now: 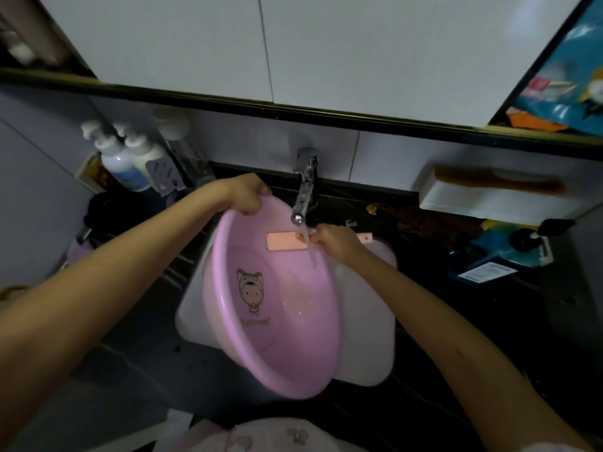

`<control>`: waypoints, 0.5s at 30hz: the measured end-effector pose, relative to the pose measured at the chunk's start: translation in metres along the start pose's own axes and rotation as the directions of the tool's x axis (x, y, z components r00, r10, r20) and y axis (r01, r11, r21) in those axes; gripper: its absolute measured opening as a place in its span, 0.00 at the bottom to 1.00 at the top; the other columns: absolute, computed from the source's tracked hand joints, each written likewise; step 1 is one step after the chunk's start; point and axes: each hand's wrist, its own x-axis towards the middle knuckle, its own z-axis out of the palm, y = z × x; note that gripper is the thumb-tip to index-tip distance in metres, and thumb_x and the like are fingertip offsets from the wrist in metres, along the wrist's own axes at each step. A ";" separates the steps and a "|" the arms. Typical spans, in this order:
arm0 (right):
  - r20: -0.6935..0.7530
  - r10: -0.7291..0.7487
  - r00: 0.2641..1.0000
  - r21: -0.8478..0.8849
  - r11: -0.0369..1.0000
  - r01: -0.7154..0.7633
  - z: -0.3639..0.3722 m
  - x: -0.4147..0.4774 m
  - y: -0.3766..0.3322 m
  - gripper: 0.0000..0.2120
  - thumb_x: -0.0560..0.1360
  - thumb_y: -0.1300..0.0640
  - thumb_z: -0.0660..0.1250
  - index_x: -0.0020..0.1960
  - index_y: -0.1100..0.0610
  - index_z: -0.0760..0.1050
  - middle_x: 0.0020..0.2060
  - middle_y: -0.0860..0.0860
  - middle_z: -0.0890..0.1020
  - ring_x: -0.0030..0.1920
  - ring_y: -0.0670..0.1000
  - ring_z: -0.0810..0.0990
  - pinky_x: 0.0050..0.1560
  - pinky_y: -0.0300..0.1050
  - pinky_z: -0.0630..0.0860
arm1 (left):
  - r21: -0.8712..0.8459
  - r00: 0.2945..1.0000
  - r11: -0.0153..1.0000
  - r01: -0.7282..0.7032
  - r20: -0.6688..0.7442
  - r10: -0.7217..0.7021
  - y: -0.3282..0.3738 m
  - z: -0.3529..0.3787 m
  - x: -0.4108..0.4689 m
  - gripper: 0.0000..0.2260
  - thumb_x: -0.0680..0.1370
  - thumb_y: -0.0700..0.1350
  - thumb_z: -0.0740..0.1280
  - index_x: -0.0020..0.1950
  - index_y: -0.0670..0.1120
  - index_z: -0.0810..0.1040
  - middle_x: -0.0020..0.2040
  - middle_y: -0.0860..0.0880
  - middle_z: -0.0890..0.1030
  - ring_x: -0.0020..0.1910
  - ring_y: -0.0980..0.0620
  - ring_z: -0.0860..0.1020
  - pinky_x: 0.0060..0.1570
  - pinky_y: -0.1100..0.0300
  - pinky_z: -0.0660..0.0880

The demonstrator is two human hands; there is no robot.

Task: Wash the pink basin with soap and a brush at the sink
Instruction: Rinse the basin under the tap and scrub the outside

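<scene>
The pink basin (287,337) is tilted over the white sink (368,327), with a cartoon figure printed on its bottom. My left hand (246,194) grips its far rim. My right hand (336,241) holds a pink brush (287,242) by its long handle, and the flat brush head lies inside the basin near the far rim. Water runs from the chrome tap (305,190) onto the brush and into the basin.
Two white pump bottles (125,154) stand at the back left on the dark counter (130,353). A white wall shelf (489,197) with a comb on it hangs at the right, and blue packets (496,256) lie beneath it. A white cabinet is overhead.
</scene>
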 end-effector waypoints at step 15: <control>0.692 0.036 0.721 0.378 0.833 -0.404 0.047 -0.102 -0.018 0.19 0.76 0.63 0.63 0.66 0.52 0.74 0.36 0.52 0.75 0.22 0.41 0.68 0.25 0.35 0.66 | -0.038 0.998 0.999 0.007 -0.069 -0.010 0.002 0.007 -0.003 0.23 0.66 0.28 0.59 0.58 0.40 0.79 0.52 0.39 0.81 0.50 0.40 0.79 0.45 0.55 0.77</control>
